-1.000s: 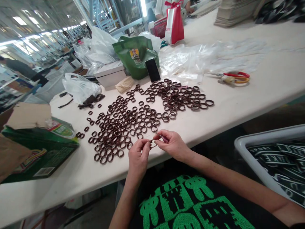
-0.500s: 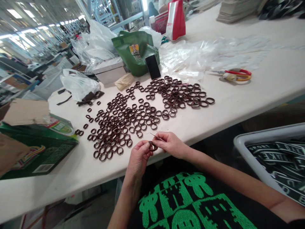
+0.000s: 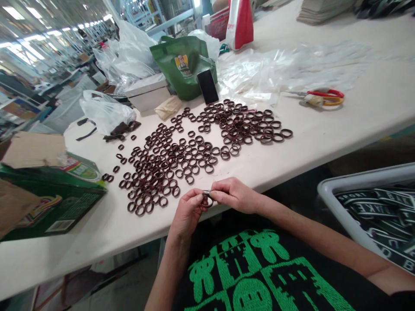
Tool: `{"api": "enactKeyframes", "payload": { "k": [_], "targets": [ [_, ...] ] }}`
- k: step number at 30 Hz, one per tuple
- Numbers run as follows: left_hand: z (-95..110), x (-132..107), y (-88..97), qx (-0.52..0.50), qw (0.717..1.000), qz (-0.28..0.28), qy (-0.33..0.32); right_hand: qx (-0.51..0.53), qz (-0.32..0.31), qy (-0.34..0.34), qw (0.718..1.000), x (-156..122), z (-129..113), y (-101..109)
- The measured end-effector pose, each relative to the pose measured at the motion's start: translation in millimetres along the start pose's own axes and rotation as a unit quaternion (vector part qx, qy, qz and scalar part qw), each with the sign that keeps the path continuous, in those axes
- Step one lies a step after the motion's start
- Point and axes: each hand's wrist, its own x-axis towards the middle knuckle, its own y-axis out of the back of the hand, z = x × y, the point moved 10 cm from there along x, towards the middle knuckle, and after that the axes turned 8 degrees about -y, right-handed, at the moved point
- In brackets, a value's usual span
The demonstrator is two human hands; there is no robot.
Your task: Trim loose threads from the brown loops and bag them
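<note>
Left hand (image 3: 189,208): pinching dark ring (image 3: 208,206)
Right hand (image 3: 234,195): pinching thin tool (image 3: 206,191)
Tool change: now at ring's top, previously angled clear
Ring work: seemingly under way

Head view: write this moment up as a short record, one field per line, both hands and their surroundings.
Left hand: pinches a dark brown ring
Right hand: holds a slim metallic tool at that ring; exact contact unclear
Loose rings: many, spread and partly heaped on the pale table
Behind the rings: a phone, tilted in front of a green pouch
Scissors: red and yellow handles, lying right of the rings
Far left: green box, cardboard flaps raised
Lower right: grey bin holding dark, white-lettered pieces
</note>
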Motion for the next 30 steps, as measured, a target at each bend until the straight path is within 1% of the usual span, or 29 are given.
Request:
{"api": "enactKeyframes", "payload": {
  "k": [4, 13, 15, 20, 24, 30],
  "targets": [
    [-1, 0, 0.8, -0.017, 1.000, 0.003, 0.002, -0.017, 0.005, 0.007, 1.000, -1, -2, 3],
    [-5, 0, -2.2, -0.040, 0.999, -0.018, 0.011, -0.048, 0.015, 0.017, 0.999, -3, -5, 6],
    [-5, -1, -2.5, -0.038, 0.999, -0.022, 0.013, -0.038, 0.004, 0.014, 0.999, -2, -4, 6],
    [-7, -2, -4.1, -0.028, 0.999, -0.030, 0.021, 0.024, -0.066, -0.004, 0.998, -1, 2, -2],
    [-8, -3, -4.9, -0.027, 0.999, -0.026, 0.023, 0.039, -0.075, -0.008, 0.996, -2, 4, -3],
    [-9, -3, -9.0, -0.043, 0.998, -0.040, 0.017, 0.072, -0.091, -0.018, 0.993, -2, 6, -5]
  ]
}}
